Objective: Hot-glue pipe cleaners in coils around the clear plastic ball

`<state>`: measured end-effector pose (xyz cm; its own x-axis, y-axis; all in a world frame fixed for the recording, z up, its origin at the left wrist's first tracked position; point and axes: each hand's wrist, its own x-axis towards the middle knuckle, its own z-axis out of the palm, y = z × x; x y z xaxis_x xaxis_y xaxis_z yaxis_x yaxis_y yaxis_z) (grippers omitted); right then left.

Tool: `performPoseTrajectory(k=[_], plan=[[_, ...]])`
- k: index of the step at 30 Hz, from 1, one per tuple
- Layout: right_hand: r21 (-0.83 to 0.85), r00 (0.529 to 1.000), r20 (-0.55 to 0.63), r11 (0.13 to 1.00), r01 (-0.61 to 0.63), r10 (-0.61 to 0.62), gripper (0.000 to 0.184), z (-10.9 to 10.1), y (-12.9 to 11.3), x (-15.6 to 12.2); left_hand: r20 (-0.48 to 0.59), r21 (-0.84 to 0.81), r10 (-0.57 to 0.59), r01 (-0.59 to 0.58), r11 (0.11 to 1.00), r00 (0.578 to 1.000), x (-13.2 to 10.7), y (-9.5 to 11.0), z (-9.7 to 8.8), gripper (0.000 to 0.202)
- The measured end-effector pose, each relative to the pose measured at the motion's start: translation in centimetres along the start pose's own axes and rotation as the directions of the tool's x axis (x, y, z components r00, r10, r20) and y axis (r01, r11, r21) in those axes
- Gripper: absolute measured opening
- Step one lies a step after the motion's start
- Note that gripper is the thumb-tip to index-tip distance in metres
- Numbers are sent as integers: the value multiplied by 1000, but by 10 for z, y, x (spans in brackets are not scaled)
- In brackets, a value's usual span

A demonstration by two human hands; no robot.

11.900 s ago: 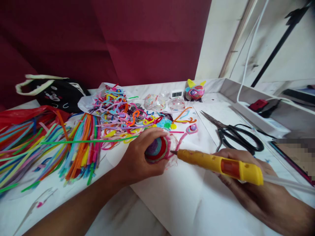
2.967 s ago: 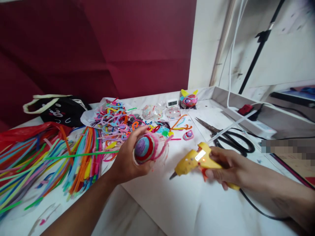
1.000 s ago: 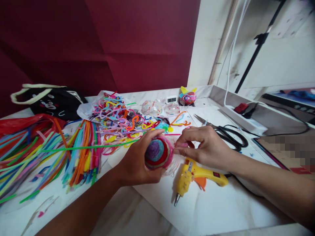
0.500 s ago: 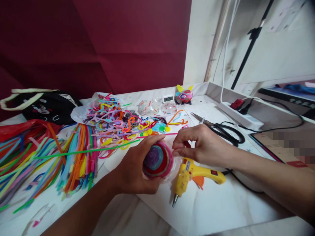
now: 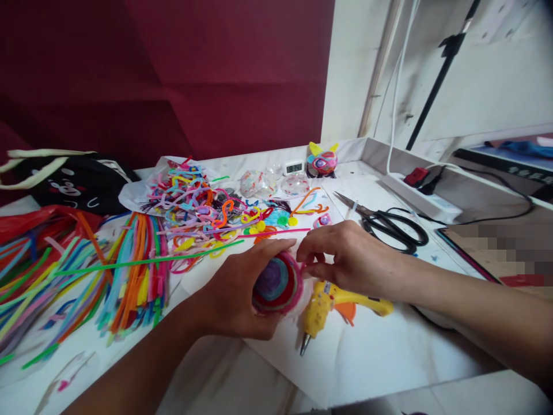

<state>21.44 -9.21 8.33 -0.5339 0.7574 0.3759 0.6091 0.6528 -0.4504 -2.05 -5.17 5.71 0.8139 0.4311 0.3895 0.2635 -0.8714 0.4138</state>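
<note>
My left hand (image 5: 233,294) is wrapped round a ball (image 5: 276,285) covered in coloured pipe-cleaner rings: purple and blue in the middle, then red, with pink outermost. Its right side looks clear and bare. At that pink edge, my right hand (image 5: 345,253) pinches the pink pipe cleaner (image 5: 301,267) between thumb and fingers; the strand's end is hidden. Just below the right hand, a yellow glue gun (image 5: 317,314) lies with its metal nozzle toward me, over an orange piece (image 5: 347,313). Black-handled scissors (image 5: 386,225) lie behind the right wrist, blades partly open.
Bundled pipe cleaners (image 5: 133,271) spread at left, with a long green one (image 5: 151,263) across them. A pile of bent pieces (image 5: 190,196) lies behind. Further back are clear plastic shells (image 5: 258,183), a small timer (image 5: 294,168) and a decorated ball (image 5: 323,161). A power strip (image 5: 423,199) is at right.
The right fingertips have come closer against the ball's pink edge. The ball has turned slightly in my left hand, and the whole view has shifted a little.
</note>
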Motion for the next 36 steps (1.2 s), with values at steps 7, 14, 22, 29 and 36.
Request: performPoseTrajectory(k=[7,14,22,29,36], plan=[[40,996,57,997,64,-67,9,8,8,13,101,-38,-95,100,994,990,-1,-11,-12,94],[22,980,186,997,74,-77,9,20,22,24,193,-123,-122,147,981,974,-3,-31,-9,100],[57,964,257,997,49,-62,14,27,39,30,235,-216,-115,167,962,965,-1,-41,-7,102],[121,953,253,983,142,-168,33,28,51,36,283,-257,-168,243,935,944,-5,-53,-4,107],[179,902,273,939,294,-334,50,30,62,42,299,-449,-175,300,842,938,-2,-54,-5,118]])
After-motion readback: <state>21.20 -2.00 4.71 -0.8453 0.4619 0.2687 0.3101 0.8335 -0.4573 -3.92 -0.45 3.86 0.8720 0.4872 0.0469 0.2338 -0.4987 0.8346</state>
